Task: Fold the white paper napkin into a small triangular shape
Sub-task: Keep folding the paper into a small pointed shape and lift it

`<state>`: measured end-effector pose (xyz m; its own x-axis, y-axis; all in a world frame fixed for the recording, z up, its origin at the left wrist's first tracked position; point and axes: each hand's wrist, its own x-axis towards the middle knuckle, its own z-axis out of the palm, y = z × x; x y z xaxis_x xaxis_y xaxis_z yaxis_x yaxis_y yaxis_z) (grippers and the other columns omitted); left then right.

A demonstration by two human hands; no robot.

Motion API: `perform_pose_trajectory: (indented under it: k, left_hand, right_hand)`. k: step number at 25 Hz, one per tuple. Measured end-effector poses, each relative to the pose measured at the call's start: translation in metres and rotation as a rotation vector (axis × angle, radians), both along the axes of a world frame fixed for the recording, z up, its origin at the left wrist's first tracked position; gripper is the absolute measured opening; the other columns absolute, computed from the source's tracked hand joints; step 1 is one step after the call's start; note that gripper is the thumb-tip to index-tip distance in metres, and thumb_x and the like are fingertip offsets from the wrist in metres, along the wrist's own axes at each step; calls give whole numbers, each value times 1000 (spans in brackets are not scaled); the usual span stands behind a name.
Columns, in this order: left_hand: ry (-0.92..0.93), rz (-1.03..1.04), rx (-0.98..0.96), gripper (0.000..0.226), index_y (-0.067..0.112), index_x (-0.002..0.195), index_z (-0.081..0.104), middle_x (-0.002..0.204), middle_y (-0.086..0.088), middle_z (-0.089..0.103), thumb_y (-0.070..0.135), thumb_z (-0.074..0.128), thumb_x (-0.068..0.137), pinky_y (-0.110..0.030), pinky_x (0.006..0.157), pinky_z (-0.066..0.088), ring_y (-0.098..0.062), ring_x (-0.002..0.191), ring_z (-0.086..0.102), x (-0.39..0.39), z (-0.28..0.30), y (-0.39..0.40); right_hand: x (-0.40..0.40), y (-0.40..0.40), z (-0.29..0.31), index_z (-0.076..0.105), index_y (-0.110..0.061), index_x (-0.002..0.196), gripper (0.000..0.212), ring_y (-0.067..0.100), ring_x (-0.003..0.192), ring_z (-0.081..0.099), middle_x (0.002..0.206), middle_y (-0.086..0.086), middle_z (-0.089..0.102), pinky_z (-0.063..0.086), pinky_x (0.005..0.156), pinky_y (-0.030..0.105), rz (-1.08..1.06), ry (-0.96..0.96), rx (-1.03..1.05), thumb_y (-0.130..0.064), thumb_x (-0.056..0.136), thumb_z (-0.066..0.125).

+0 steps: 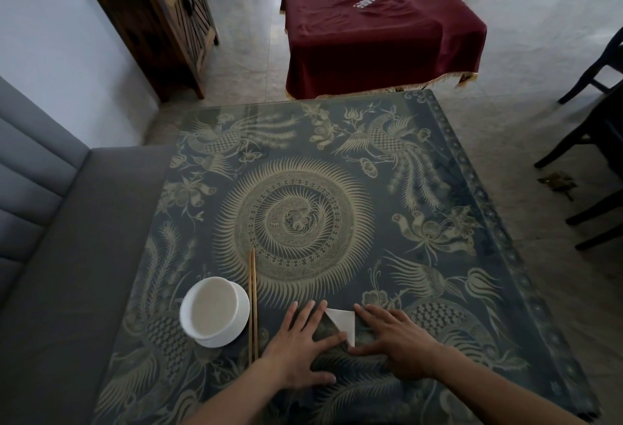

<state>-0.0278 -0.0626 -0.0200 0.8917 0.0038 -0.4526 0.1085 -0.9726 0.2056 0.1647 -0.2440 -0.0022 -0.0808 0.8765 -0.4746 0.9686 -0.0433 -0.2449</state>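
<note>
Two hands, left [300, 343] and right [401, 340], press flat, flanking the napkin [344, 321].

No text, label, brand or number can be read anywhere. A small pale mark sits on top of the dark red cloth [381, 20] across the room, but it is too blurred to make out.

Setting: a domestic dining or living room. Indicators: a glass-topped bench [337, 188] over a phoenix-patterned cloth, carrying a white bowl [212, 310] and chopsticks [253, 303]; a grey upholstered sofa [67, 256]; a maroon-draped table [377, 26]; a wooden cabinet [168, 20]; dark chairs [593, 141]; a tiled floor [526, 37].
</note>
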Motion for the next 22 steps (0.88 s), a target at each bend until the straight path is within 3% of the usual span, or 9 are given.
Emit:
perform_pose_trajectory:
  k: [3,5,7,12,22]
  left_hand:
    - [-82,91,13,82,47,152,8,165,-7,6,82,31,81,-48,120,-1,-24,150,6,4,4,2]
    - [-159,237,-6,74,33,149,31,148,1,41,75,33,88,-39,114,19,-21,136,35,14,7,2]
    - [-210,417,-36,58,27,139,49,130,6,53,64,40,95,-34,104,31,-17,123,45,29,9,0]
    - [-167,597,-50,37,27,122,58,117,2,55,46,61,91,-37,93,39,-21,115,49,52,9,-1]
    - [-195,580,-45,16,24,99,60,109,2,49,34,66,87,-38,88,36,-23,109,44,52,1,-5]
  right_hand:
    - [-15,9,-1,43,-44,135,45,22,140,30,159,0,25,36,104,42,-380,97,161,-37,91,44]
    - [-25,22,-5,48,-33,129,35,21,124,48,137,-5,49,43,93,36,-579,79,251,-36,94,48]
    - [-32,34,-7,50,-29,128,35,21,116,50,124,-5,51,44,89,35,-682,43,244,-38,94,52]
    - [-40,42,-13,54,-29,119,38,19,113,46,121,-4,50,44,88,34,-745,-43,192,-47,87,64]
    - [-41,48,-21,48,-27,106,32,20,108,47,109,-5,53,43,80,36,-764,56,199,-34,82,68]
